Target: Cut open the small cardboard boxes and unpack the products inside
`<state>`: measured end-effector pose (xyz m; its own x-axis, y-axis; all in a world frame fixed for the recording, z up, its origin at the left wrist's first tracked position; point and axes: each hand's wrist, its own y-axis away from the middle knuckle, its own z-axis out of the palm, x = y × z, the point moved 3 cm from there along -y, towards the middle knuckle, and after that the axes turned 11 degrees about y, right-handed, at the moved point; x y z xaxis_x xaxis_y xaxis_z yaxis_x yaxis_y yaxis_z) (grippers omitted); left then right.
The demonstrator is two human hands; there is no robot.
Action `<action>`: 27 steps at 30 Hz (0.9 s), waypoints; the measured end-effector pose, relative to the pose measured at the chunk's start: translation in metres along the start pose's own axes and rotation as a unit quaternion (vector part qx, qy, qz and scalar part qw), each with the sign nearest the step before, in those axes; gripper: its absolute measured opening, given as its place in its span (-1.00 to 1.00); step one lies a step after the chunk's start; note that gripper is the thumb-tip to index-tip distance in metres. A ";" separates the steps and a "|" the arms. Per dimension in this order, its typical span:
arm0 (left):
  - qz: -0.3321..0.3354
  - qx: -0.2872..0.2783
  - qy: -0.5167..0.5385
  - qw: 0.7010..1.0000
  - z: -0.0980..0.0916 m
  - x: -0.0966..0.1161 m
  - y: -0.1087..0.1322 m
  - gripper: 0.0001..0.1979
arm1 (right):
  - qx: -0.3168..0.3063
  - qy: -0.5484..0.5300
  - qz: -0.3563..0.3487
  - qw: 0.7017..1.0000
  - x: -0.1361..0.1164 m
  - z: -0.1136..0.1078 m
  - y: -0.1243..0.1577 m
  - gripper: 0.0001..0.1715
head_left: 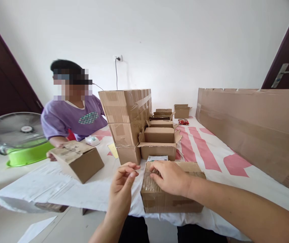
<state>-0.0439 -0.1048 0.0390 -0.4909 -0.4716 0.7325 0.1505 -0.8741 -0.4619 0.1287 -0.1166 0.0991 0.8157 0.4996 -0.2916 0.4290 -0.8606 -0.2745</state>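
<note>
A taped cardboard box (173, 204) lies in front of me at the table's near edge, with shiny clear tape over its top left end. My right hand (171, 177) rests over the top of this box, fingers bent near the tape, thumb apart from them. Just left of the box, my left hand (124, 182) is raised with loosely curled fingers. A gap shows between its thumb and fingers, and nothing is seen in it. Behind the box lies a small printed packet or card (157, 158), partly hidden by the box and my right hand.
Closed boxes (128, 135) stand stacked at centre, beside a row of open boxes (159, 135). A co-worker in purple (75, 116) touches another box (80, 160) on the left. A large cardboard panel (253, 128) borders the right; a fan (15, 131) stands far left.
</note>
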 end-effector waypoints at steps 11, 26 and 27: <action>0.043 -0.121 -0.171 0.977 0.010 -0.018 0.013 -0.86 | 0.135 -0.042 -0.113 0.983 0.009 -0.019 0.005 -0.85; 0.008 -0.057 -0.134 0.989 0.016 -0.019 0.020 -0.50 | 0.265 -0.155 0.137 0.942 0.100 -0.070 0.044 -0.66; -0.003 -0.052 -0.138 0.989 0.016 -0.020 0.020 -0.49 | 0.259 -0.154 0.134 0.944 0.095 -0.068 0.054 -0.65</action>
<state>-0.0177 -0.1150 0.0229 -0.2362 -0.4930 0.8374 0.0529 -0.8670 -0.4955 0.2561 -0.1220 0.1192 0.6827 0.3438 -0.6447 -0.0897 -0.8363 -0.5409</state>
